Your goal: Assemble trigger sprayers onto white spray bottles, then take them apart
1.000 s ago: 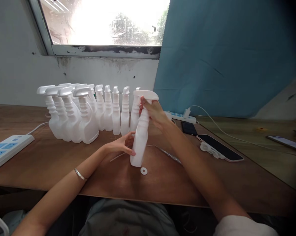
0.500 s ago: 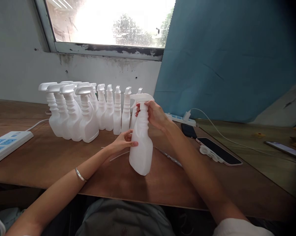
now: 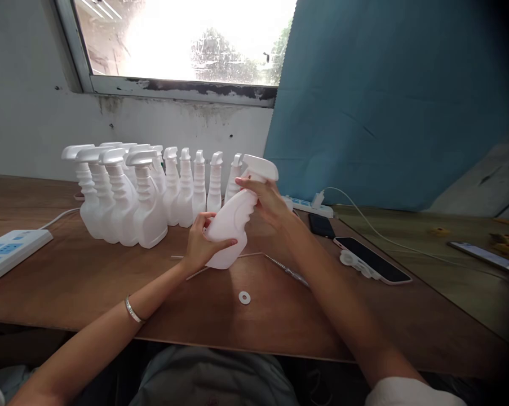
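Note:
A white spray bottle is tilted above the table, its trigger head leaning to the right. My left hand grips the lower body, thumb across the front. Around the neck, just under the trigger head, my right hand is closed; part of the collar is hidden by its fingers. Below the bottle a small white ring-shaped washer lies flat on the brown table. Thin white tubes lie near my left wrist, and a slim clear-and-metal strip lies by my right forearm.
Several white spray bottles stand grouped at the back left, with more in a row toward the middle. Power strips sit at the left and back right. Phones and a white cable lie on the right.
The bottle has gone from nearly upright to tilted, with its base raised and moved left. Its head has turned and shifted right. The washer on the table has come into view.

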